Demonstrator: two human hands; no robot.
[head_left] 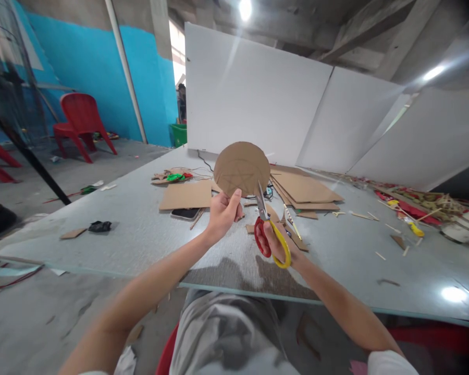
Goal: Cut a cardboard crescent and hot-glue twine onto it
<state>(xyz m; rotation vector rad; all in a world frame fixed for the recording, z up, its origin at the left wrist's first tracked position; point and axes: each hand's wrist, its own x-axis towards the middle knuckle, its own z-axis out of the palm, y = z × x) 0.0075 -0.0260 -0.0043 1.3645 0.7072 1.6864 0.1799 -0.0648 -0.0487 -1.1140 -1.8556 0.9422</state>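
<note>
Pinched at its lower edge by my left hand [223, 212], a round cardboard disc [242, 165] stands upright above the table. A star and curved lines are drawn on its face. My right hand [281, 242] grips scissors [262, 212] with one red and one yellow handle. Their blades point up and meet the disc's lower right edge. Behind my left hand, a flat cardboard piece [185, 195] partly covers a dark phone [185, 213]. Small cardboard scraps lie behind the scissors.
Cardboard sheets [307, 187] lie stacked at the back of the grey table [140, 245]. Green and red bits [175, 177] rest back left. Sticks and red and yellow scraps [416, 229] are at right, beside a white container [464, 224]. A white partition [254, 94] stands behind.
</note>
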